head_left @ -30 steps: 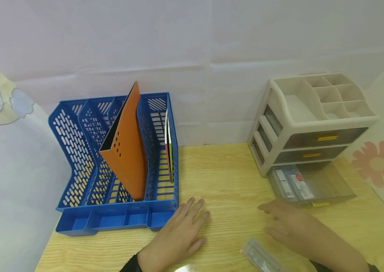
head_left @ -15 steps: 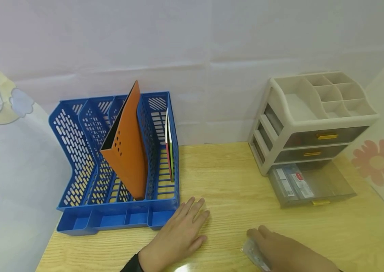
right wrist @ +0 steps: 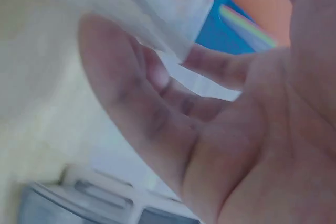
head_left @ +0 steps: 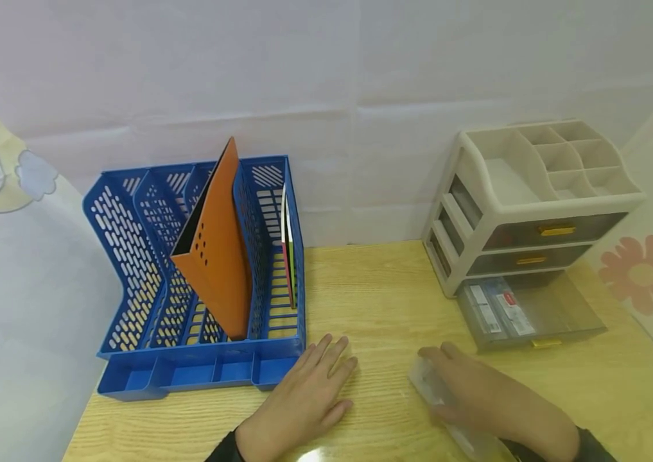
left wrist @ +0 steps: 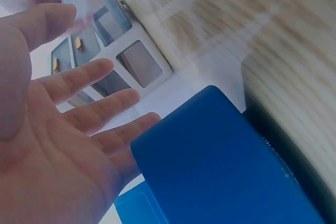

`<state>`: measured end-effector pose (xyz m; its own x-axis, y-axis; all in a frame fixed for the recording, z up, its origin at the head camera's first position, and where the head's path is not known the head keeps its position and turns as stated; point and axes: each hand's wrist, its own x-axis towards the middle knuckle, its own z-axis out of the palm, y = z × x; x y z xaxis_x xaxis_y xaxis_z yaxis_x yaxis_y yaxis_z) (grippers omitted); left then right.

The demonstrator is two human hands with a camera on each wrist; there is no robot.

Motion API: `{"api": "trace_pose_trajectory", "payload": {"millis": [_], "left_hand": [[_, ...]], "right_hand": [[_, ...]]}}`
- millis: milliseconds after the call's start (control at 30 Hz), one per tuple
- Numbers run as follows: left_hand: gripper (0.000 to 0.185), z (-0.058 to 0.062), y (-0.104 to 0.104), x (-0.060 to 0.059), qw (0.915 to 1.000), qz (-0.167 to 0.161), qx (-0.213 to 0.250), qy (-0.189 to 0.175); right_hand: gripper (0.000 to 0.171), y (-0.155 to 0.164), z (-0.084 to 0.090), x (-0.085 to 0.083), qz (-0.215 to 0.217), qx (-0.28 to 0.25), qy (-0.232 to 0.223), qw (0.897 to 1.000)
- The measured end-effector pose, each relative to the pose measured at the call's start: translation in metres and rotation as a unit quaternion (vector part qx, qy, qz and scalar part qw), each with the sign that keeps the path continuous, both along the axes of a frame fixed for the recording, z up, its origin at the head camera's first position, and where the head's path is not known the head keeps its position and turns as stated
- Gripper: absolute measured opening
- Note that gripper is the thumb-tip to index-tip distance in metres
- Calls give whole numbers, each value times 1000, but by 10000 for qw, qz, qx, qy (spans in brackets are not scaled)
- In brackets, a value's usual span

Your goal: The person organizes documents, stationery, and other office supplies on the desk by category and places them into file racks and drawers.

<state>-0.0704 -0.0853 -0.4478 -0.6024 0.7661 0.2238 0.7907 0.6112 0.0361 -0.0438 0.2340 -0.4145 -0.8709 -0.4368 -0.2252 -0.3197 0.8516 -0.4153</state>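
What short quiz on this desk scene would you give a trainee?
1. True or false: the bottom drawer of the beige organiser is pulled out.
2. Which hand grips the clear plastic packet? A left, B right.
3. What colour is the folder standing in the blue file rack?

Key: 1 true. 2 B; the right hand grips it, while the left hand lies flat on the table. 3 orange.

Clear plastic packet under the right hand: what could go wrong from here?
The right hand only curls loosely over the clear plastic packet, so the slick wrap may slip as it is lifted. The open bottom drawer already holds packets on its left side; a new one could catch on them. The left hand lies flat beside the blue file rack.
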Motion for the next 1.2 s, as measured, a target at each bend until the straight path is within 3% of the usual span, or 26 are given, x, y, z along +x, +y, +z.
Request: {"api": "trace_pose_trajectory", "payload": {"millis": [200, 367, 567, 800, 900, 1033, 1200], "left_hand": [[59, 1, 2, -3, 10000, -11, 82, 45], [60, 4, 6, -10, 9996, -78, 199, 205], [64, 20, 17, -21, 9961, -178, 856, 138], [77, 37, 37, -35, 9712, -398, 2285, -548], [79, 39, 42, -37, 9665, -680, 2415, -551], [65, 37, 45, -39, 9637, -1041, 2437, -330], [45, 34, 47, -40, 9487, -1266, 2875, -352]], "right_hand": [[83, 0, 20, -27, -474, -307, 1010, 9933], [90, -3, 30, -32, -371, -636, 1786, 9812], [84, -13, 38, -32, -379, -622, 2015, 9768], [71, -28, 35, -31, 89, -548, 2791, 9587], [70, -31, 33, -31, 443, -562, 3181, 9454], [69, -33, 31, -31, 880, -805, 3519, 9284], [63, -34, 28, -32, 1153, -1136, 3564, 9202]]}}
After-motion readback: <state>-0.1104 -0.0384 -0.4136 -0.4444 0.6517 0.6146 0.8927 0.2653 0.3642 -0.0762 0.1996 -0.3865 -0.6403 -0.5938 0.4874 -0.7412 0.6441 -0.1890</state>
